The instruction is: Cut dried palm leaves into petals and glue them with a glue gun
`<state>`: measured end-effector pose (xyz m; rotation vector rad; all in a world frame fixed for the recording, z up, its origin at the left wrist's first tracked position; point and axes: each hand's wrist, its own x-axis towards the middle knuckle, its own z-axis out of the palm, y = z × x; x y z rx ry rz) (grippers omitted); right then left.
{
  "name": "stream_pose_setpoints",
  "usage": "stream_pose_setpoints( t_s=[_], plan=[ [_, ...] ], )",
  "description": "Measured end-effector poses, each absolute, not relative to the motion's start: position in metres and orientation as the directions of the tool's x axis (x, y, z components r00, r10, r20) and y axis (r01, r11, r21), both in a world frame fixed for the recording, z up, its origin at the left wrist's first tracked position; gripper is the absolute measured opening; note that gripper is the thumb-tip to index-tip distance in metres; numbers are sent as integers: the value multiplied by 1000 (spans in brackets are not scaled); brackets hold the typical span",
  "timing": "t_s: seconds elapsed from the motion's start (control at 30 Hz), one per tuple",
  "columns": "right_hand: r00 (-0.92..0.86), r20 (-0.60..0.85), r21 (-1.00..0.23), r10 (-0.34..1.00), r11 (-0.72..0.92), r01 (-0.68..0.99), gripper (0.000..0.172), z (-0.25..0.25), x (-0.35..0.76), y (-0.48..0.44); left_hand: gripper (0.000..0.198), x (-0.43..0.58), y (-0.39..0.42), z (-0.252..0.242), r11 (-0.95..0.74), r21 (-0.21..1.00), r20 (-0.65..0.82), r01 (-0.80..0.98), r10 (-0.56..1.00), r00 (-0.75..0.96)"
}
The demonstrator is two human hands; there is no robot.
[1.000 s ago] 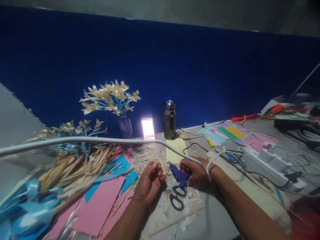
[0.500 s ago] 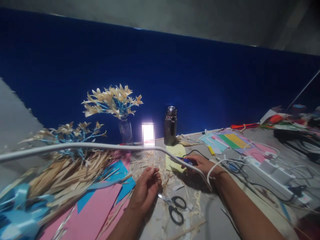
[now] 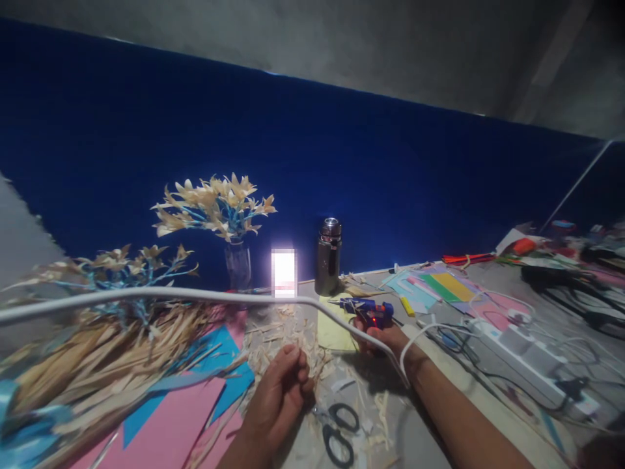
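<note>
In my right hand (image 3: 378,335) is a blue glue gun (image 3: 364,307), held by its handle with a small red light lit. Its nozzle points left, above a pale yellow sheet (image 3: 332,329). My left hand (image 3: 286,384) is closed, fingertips pressed together over pale shavings (image 3: 271,335); whatever it may hold is hidden. Scissors with black handles (image 3: 339,433) lie on the table just right of my left hand, their blades partly hidden by it.
A white tube (image 3: 195,294) crosses the foreground. Behind stand a metal flask (image 3: 329,260) and a glass vase (image 3: 237,267) of dried-husk flowers (image 3: 215,202). Husk strips (image 3: 97,345) and pink card (image 3: 170,417) lie left. At right are a power strip (image 3: 525,365) with cables and coloured paper (image 3: 446,286).
My right hand has lifted and turned the glue gun, so its body and red light now show. My left hand stays closed in nearly the same place. The view has tilted slightly upward.
</note>
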<state>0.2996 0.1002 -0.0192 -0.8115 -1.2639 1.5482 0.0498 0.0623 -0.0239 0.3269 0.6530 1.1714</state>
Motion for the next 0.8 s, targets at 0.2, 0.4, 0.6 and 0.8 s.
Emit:
stream_pose_setpoints(
  t_s=[0.2, 0.4, 0.6, 0.8],
  plan=[
    [-432, 123, -942, 894, -31, -334, 58, -27, 299, 106, 39, 50, 64, -25, 374, 559, -304, -740, 923, 237],
    [-492, 135, -921, 860, -75, -383, 57, -39, 300, 109, 41, 51, 63, -26, 421, 543, -328, -726, 903, 278],
    [-532, 140, -910, 835, -104, -402, 52, -44, 302, 110, 32, 51, 63, -28, 374, 545, -301, -750, 923, 241],
    [-566, 158, -908, 810, -106, -404, 56, -47, 302, 113, 24, 51, 60, -26, 370, 534, -308, -760, 923, 233]
  ],
)
